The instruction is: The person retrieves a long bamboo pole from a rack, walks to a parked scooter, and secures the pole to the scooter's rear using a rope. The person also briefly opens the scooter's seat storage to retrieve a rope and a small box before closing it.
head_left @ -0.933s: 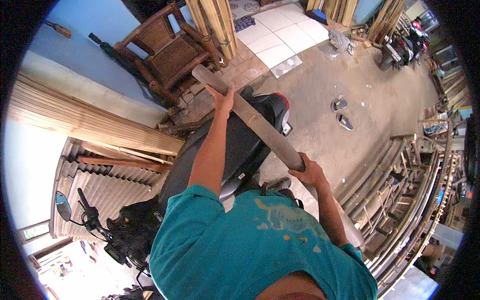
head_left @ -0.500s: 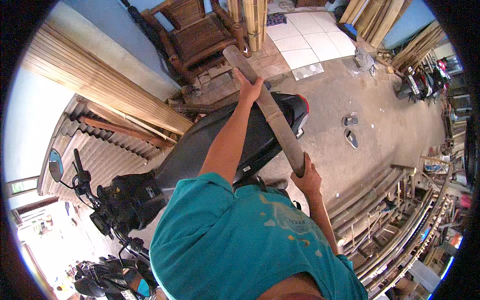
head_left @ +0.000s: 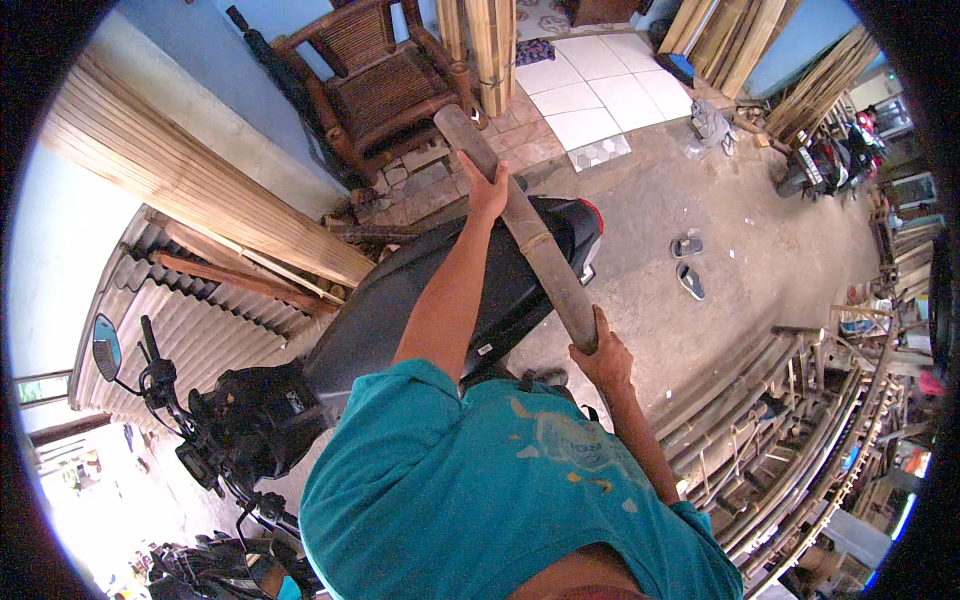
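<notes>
A thick grey-brown bamboo pole (head_left: 538,243) slants across in front of me, its far end toward the wooden chair and its near end by my body. My left hand (head_left: 486,188) is closed around it near the far end, the thumb over its upper side. At the near end my right hand (head_left: 604,352) grips the pole, fingers wrapped round it and partly hidden. Below the pole stands a black motorcycle (head_left: 400,275), its seat and tail passing underneath. Whether the pole touches the seat I cannot tell.
A brown slatted chair (head_left: 385,90) stands at the far left, beside upright bamboo slats (head_left: 490,50). White tiles (head_left: 590,85) lie farther back. Two sandals (head_left: 690,282) rest on the concrete floor (head_left: 770,260). A bamboo rack (head_left: 740,400) fills the right, with another motorcycle (head_left: 820,165) beyond.
The whole view has shifted slightly, so the surroundings appear a little farther left. Both hands keep their hold on the bamboo pole, which has dipped slightly at its far end.
</notes>
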Demonstrator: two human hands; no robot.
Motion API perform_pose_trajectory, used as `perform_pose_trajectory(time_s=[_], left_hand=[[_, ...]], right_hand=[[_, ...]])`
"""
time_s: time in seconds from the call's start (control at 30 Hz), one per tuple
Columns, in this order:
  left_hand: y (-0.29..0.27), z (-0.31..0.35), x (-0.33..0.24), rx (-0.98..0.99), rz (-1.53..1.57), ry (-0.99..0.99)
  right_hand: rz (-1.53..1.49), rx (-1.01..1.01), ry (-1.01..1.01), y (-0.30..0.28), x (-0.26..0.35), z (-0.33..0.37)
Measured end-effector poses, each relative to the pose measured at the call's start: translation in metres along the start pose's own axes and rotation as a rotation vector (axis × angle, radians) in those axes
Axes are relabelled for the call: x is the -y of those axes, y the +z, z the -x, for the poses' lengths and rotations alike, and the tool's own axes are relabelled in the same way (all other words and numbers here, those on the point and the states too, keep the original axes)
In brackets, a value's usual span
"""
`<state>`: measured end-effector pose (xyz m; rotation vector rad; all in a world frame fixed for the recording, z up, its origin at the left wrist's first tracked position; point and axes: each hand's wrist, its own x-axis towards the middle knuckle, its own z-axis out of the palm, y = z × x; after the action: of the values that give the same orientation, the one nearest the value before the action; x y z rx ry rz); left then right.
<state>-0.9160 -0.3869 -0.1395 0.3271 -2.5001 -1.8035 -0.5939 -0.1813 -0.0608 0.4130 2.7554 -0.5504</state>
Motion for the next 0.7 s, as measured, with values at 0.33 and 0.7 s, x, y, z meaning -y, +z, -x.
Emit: perform_pose_trajectory(time_s=[0.33, 0.7], left_hand=[[-0.001, -0.018, 0.031, -0.008, 0.095, 0.032], [-0.006, 0.021, -0.009, 0.113, 0.032, -0.199]], right_hand=[[-0.021, 0.048, -0.007, -0.015, 0.007, -0.002], [0.010, 0.021, 0.024, -0.006, -0.001, -0.002]])
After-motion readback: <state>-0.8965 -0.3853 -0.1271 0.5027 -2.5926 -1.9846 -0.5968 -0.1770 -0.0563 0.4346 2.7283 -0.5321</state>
